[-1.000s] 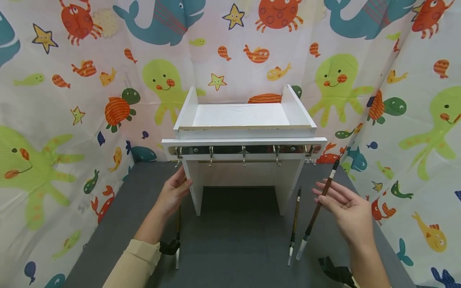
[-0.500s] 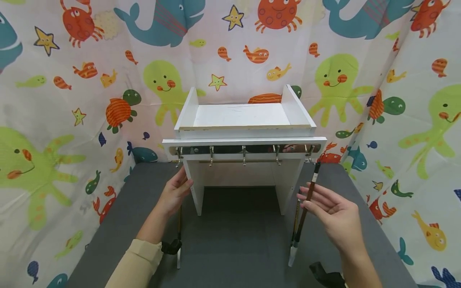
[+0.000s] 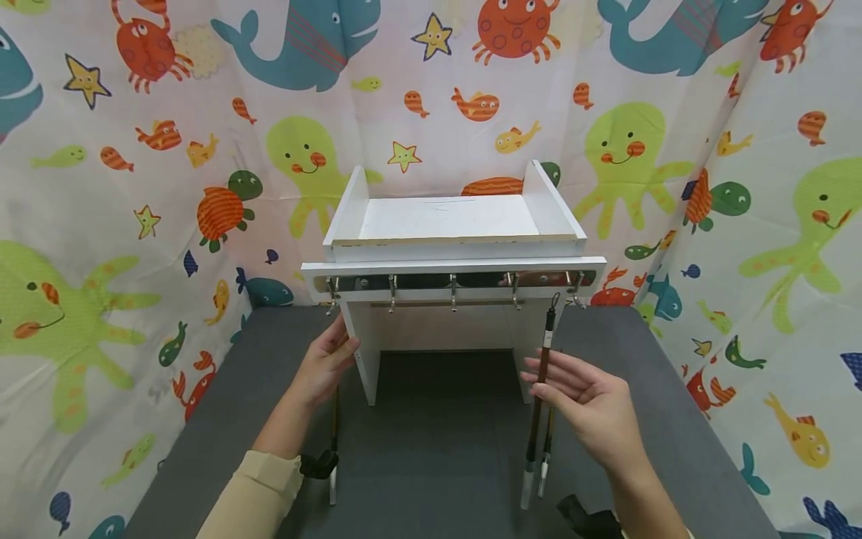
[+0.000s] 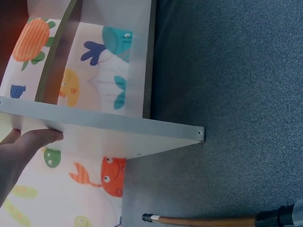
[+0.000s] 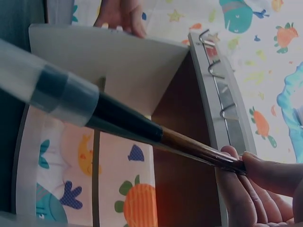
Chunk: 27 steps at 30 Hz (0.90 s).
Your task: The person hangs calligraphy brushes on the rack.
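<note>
Head view: my right hand (image 3: 589, 408) pinches a near-upright brush (image 3: 535, 427). Its top loop (image 3: 554, 305) appears between the two rightmost hooks (image 3: 515, 290).

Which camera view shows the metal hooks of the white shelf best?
The head view: all five metal hooks show there, lined up along the front of the white shelf. The right wrist view shows three at a slant; the left wrist view shows none.

Access: a hand fits beneath the white rectangular shelf unit (image 3: 444, 266), between its flat white side panels (image 3: 371, 363), over the dark grey surface (image 3: 444, 427). Overhead obstruction: curved silver metal hooks (image 3: 453, 294). Left: left hand (image 3: 325, 361) against the panel. Right: right hand (image 3: 591, 400) holding a slim brown-and-black brush (image 3: 534, 427).
</note>
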### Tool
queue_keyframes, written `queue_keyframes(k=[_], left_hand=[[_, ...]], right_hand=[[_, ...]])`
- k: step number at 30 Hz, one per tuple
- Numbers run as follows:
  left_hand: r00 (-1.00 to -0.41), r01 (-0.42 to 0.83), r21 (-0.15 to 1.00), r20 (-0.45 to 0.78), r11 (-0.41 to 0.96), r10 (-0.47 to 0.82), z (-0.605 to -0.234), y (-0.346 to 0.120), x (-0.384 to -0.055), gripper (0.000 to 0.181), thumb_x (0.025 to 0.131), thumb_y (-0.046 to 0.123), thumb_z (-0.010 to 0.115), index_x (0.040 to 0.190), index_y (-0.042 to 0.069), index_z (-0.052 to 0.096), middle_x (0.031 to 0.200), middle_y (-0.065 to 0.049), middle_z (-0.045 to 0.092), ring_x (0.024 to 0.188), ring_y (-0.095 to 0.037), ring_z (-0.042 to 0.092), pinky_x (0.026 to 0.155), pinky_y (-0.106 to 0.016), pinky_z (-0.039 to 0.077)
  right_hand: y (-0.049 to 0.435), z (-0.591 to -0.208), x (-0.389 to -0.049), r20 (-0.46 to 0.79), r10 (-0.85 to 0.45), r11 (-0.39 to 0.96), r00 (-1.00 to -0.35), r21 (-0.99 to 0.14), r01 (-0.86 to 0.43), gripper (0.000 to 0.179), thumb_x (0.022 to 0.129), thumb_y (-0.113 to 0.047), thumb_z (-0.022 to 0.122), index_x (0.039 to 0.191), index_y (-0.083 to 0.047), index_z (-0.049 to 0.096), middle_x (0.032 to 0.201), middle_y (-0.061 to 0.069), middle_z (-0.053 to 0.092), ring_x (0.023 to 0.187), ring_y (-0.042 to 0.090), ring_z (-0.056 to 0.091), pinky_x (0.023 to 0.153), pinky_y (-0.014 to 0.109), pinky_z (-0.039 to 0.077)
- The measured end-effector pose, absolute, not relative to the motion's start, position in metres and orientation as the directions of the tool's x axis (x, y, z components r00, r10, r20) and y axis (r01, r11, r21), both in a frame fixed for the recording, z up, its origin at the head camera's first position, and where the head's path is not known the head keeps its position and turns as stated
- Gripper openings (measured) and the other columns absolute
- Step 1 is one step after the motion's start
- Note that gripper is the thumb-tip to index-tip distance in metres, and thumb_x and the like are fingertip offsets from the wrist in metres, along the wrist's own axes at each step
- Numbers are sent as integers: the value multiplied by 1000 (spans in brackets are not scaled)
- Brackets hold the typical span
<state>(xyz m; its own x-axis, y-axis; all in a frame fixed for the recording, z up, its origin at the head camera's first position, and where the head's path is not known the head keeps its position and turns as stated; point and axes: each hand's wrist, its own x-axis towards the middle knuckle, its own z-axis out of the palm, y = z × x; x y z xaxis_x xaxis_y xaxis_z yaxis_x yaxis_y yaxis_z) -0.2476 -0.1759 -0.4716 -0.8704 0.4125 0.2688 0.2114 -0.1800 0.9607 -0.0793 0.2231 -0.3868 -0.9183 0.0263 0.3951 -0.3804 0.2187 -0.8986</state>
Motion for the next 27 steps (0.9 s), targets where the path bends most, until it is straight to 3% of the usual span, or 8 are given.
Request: queue_keyframes(k=[5,8,17,24,27], left_hand=[[-871,208,963,263,-173,415,-471,-175,-246,67,107,11,49,163,21,14,171,-7,8,155,-37,12,115,-61,27],[-871,209,963,263,-171,416,-471,-175,-246,67,107,10,48,164,21,14,171,-8,8,155,-38,11,114,-66,24],[-877,201,965,254,-170,408,-472,-174,-246,66,107,10,49,163,21,16,170,-7,10,154,-37,13,115,-67,23],[-881,207,965,256,-160,398,-471,-174,-246,66,107,10,49,163,22,16,170,-6,12,154,-36,16,111,-46,40],[-885,201,968,245,-151,396,-471,-174,-246,67,107,12,49,163,21,15,170,-7,11,154,-36,15,114,-52,35]], right_hand=[[213,-389,-83,403,-15,155,-915,-903,-401,42,89,4,73,130,1,64,117,22,73,98,22,76,78,33,59],[208,-391,-86,397,-28,140,-917,-907,-397,43,88,4,73,130,2,64,117,23,72,98,20,76,78,33,60],[206,-402,-92,369,-72,152,-927,-914,-376,45,89,3,73,133,6,61,119,23,71,99,16,75,78,31,60],[207,-406,-98,351,-83,177,-933,-916,-360,45,90,-2,74,133,3,62,120,18,73,100,16,75,79,30,60],[207,-406,-100,352,-75,179,-933,-916,-360,45,89,-2,75,132,2,63,119,18,73,99,16,75,79,30,60]])
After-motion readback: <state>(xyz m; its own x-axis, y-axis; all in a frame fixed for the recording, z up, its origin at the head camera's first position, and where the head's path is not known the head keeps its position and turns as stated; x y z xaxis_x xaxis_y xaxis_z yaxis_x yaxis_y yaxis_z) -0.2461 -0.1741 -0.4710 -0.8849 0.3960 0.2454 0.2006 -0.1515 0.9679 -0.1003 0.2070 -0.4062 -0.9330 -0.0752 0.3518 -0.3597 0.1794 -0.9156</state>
